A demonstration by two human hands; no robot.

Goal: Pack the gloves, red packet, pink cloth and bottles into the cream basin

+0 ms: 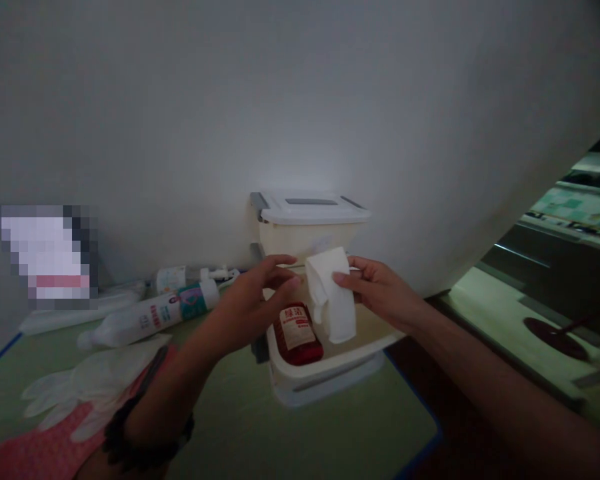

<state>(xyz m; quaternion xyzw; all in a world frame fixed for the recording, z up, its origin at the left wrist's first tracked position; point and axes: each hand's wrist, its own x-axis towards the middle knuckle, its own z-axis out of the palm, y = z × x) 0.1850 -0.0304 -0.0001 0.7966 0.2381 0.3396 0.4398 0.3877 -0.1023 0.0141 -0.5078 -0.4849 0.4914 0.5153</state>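
Note:
My right hand (377, 287) pinches a folded white cloth (336, 293) between thumb and fingers, above an open white storage bin (335, 355). A narrow end of the cloth hangs loose; whether it is a glove I cannot tell. My left hand (260, 297) hovers over the bin's left side, fingers apart and slightly curled, holding nothing. Below it, a red bottle (297, 333) with a cream label lies tilted inside the bin. The left hand hides part of the bin's left rim.
Behind stands another white bin with a lid (315, 208), close to the wall. To the left lie a white spray bottle (155, 315), a small labelled bottle (171, 278), white gloves (95, 380) and a pink cloth (45, 443). The green tabletop (300, 440) has a blue edge.

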